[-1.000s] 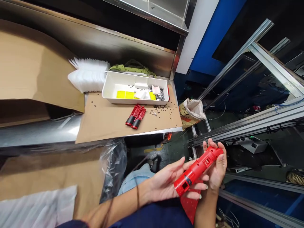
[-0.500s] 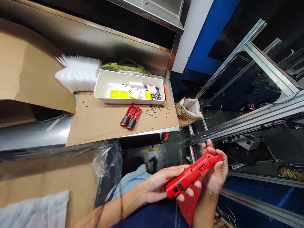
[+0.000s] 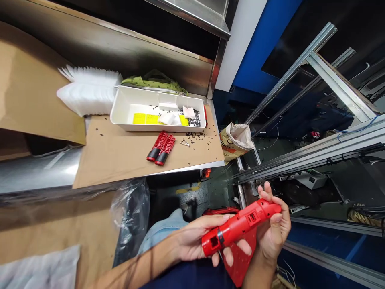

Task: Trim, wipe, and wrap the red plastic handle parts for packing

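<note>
Both my hands hold a red plastic tool housing in front of my lap, with its square-holed end to the left and a black band near that end. My left hand wraps under that end. My right hand grips the far end, fingers curled around it. Below the hands hangs a red perforated sheet, partly hidden by them. Out of reach on the cardboard-covered bench lie paired red housing halves with black ends. Another red part shows just beyond the housing.
A white tray holds yellow strips, white pads and black screws. More screws lie on the cardboard sheet. White foam sheets, a black plastic bag and a paper sack sit nearby. Aluminium rails run along the right.
The housing has turned from a steep diagonal to a flatter lie between my hands. The whole scene has shifted left in view as my head moved. A red part now shows beyond the housing.
</note>
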Motion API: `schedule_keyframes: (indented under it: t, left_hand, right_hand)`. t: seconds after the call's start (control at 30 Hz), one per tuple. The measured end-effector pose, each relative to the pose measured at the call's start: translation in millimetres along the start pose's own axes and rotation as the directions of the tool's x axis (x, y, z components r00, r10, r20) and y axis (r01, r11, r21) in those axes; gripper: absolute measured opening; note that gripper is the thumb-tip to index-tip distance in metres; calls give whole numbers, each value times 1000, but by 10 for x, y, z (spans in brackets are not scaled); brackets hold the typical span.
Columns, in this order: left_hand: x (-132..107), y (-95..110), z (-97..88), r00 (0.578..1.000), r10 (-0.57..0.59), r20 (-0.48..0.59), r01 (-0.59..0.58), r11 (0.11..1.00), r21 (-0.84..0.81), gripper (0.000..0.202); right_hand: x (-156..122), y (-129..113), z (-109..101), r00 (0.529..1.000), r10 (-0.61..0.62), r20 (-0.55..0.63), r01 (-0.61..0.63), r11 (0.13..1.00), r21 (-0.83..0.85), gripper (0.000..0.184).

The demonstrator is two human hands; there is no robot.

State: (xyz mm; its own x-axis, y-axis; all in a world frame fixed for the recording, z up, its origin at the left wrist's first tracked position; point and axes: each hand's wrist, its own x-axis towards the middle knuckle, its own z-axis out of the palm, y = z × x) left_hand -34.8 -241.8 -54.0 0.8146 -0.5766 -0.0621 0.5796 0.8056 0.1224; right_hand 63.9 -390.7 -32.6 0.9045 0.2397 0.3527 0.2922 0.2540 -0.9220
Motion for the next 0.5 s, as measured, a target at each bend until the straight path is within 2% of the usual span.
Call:
schedule_keyframes:
  t: [0.2,0.4,0.5]
  left_hand:
    - [44,109,-16,997,63,-44,-55,984,166,65]
    - [177,429,-7,995,-66,72,38,941,336,65]
    - [266,515,-4,983,-137,124,79,917,392,65]
  right_hand:
    - [19,32,-61,998,-34,51,30,996,86,20]
    - [45,-113,-156,975,-181,129,175,983,54,16]
    - [47,-183,-221,961,-238,138,237,971,20,18]
